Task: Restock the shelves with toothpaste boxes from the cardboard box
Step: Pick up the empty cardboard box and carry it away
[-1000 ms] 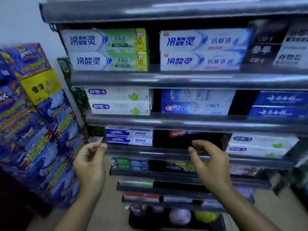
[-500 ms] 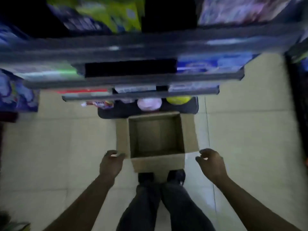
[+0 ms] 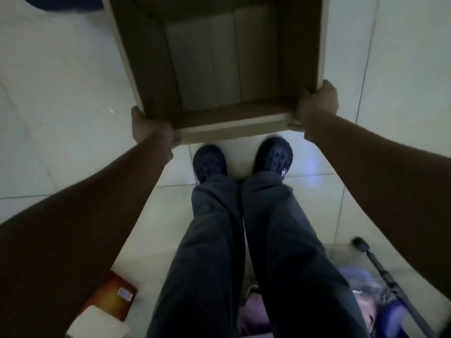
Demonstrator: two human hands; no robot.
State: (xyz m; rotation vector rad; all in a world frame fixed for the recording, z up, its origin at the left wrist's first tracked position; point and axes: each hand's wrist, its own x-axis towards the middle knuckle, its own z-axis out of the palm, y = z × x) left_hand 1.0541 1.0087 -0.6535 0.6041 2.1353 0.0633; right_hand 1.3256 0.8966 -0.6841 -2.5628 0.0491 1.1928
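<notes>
Left hand (image 3: 152, 129) and right hand (image 3: 317, 111) grip the box (image 3: 231, 130) at its 2 near corners.
Each hand's fingers curl round a corner, the fingertips hidden behind the cardboard. The open box is over the tiled floor (image 3: 61, 81), just ahead of 2 dark shoes (image 3: 210, 163). Only its bottom flaps show inside. Whether it is lifted cannot be told.

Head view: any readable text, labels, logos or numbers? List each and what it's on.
Nothing can be read in this frame.
Round white emblem on the right clog: too small to read.
Small white label on the red-orange packet: blurred, unreadable.
Cardboard box: no print on the walls and floor that show.
</notes>
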